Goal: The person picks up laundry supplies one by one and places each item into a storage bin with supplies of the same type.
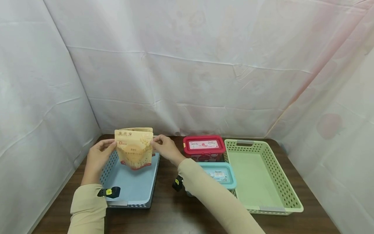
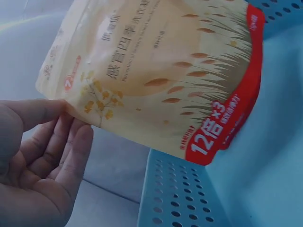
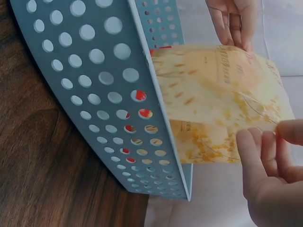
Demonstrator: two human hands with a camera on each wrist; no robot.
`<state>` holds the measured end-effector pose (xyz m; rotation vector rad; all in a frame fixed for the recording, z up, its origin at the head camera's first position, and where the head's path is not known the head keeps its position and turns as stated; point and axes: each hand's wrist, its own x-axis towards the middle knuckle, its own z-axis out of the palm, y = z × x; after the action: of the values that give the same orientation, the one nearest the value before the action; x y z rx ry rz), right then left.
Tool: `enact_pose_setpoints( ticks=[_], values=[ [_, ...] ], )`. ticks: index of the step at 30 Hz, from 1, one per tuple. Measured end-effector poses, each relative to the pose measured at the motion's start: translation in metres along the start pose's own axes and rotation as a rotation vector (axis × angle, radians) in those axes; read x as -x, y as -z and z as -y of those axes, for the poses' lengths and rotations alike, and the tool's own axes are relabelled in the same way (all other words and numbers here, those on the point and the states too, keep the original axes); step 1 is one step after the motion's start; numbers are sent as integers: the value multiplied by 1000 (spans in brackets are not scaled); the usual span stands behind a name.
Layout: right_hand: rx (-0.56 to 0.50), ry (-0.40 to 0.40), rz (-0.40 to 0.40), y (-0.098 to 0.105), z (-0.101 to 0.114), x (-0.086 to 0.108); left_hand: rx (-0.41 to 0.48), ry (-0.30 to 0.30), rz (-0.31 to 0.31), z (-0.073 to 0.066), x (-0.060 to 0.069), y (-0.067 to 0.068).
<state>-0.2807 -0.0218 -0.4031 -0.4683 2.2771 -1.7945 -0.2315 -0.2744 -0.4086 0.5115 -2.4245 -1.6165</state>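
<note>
A yellow stand-up pouch [image 1: 133, 150] with a red bottom edge and printed plants is held over the blue basket [image 1: 125, 188]. My left hand [image 1: 97, 158] pinches its left edge near the top, as the left wrist view shows with the hand [image 2: 45, 156] on the pouch [image 2: 151, 61]. At the opposite edge, my right hand [image 1: 168, 150] pinches the pouch between thumb and fingers. A second, similar pouch [image 1: 137, 129] shows just behind it; in the right wrist view this rear pouch [image 3: 203, 146] stands partly behind the basket's perforated wall [image 3: 94, 85]. Its lower part is mostly hidden.
Right of the blue basket stand a red lidded box [image 1: 204, 148] and a light-blue lidded box [image 1: 220, 175], the latter partly covered by my right sleeve. A green basket [image 1: 254, 182] lies farther right on the dark wooden table [image 1: 169, 214]. White curtains [image 1: 187, 81] surround the table.
</note>
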Motion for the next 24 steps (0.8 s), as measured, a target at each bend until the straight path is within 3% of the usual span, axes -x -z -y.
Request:
enact_pose_setpoints(
  ticks=[8,24],
  values=[
    [55,-27,42,-2,-7,-7,-156,-5,11,8,-2,1],
    [123,-29,52,-3,-9,-10,-219,-12,33,15,-4,1]
  ],
)
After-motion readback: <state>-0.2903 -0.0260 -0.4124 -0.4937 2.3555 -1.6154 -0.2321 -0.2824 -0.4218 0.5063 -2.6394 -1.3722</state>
